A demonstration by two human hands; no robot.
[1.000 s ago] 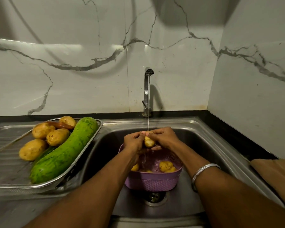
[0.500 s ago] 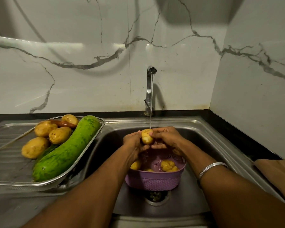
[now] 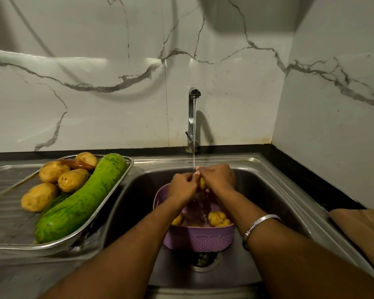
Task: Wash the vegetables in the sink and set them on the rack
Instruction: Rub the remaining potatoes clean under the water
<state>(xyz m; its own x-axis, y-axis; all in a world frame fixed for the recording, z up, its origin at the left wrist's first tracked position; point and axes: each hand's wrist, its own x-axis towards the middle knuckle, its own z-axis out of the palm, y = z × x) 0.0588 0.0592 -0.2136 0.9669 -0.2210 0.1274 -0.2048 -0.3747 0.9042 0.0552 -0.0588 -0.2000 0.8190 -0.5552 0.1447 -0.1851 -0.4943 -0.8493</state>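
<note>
A steel sink (image 3: 266,175) fills the lower middle, its basin set to the right of a ribbed draining board on the same steel unit, with a tap (image 3: 191,117) standing at the middle of its back edge and a thin stream of water (image 3: 194,134) running straight down from the spout. On the draining board, at the basin's left rim, lies a metal rack (image 3: 108,205); its near right corner overhangs the basin slightly. A long green gourd (image 3: 82,199) lies diagonally along the rack's right side, from the far right corner toward the near edge. Left of it sit four washed potatoes (image 3: 73,180), two touching the gourd, one at the far edge and one nearer the left edge, with a reddish-brown vegetable (image 3: 73,164) between the far ones. Inside the basin, over the drain (image 3: 203,258), stands a purple perforated basket (image 3: 200,239) holding several small potatoes (image 3: 217,219). Above the basket's far rim, the left hand (image 3: 181,186) and right hand (image 3: 218,178) are pressed together under the stream, fingers of both curled around one small potato (image 3: 202,183), only a yellow sliver of which shows between them. A silver bangle (image 3: 259,223) circles the right wrist.
</note>
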